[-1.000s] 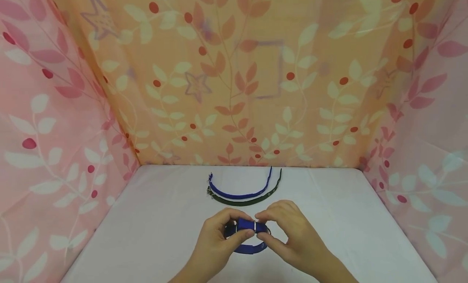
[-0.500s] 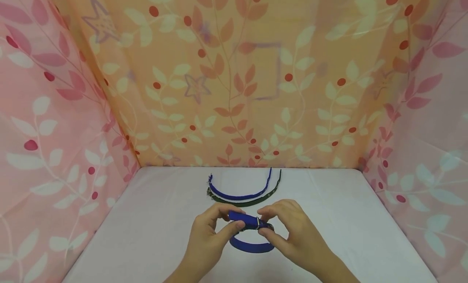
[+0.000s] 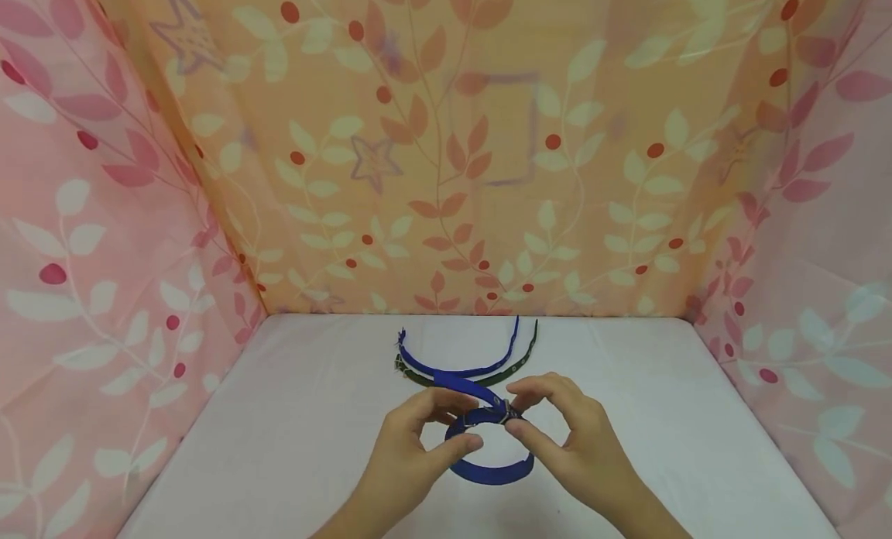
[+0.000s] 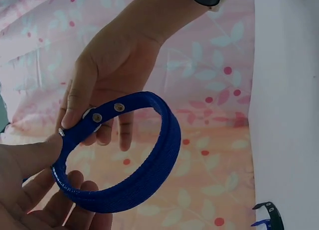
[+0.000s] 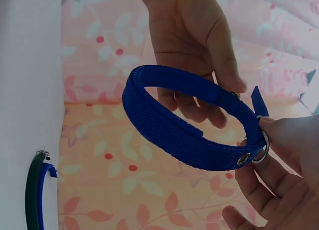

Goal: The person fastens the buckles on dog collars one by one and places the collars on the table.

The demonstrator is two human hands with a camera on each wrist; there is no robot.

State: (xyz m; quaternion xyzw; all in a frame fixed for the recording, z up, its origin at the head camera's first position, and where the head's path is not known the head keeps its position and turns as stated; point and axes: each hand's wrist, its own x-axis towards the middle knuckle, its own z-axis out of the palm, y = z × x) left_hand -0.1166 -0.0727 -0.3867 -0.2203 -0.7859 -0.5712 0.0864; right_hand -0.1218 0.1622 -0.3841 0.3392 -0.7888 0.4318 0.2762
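A blue dog collar [image 3: 491, 473], closed into a ring, is held up between both hands over the table. My left hand [image 3: 407, 450] holds the strap at its left side, thumb in front and fingers behind. With thumb and forefinger my right hand [image 3: 588, 434] pinches the collar beside its metal buckle [image 3: 506, 410]. The strap's free end [image 3: 456, 384] slants up and left from the buckle, above the left fingers. A metal ring [image 5: 264, 149] hangs by the right fingertips. Metal eyelets [image 4: 118, 107] show along the strap in the left wrist view.
Behind the hands, a second blue collar [image 3: 453, 373] and a dark green collar [image 3: 512, 373] lie curved side by side on the white table [image 3: 313, 415]. Patterned orange cloth [image 3: 432, 136] stands at the back, with pink cloth [image 3: 125, 252] along both sides.
The strap's free end, earlier flat along the band at the left fingers, has come loose and now sticks up from the buckle. The collar's ring is tilted and shows more openly.
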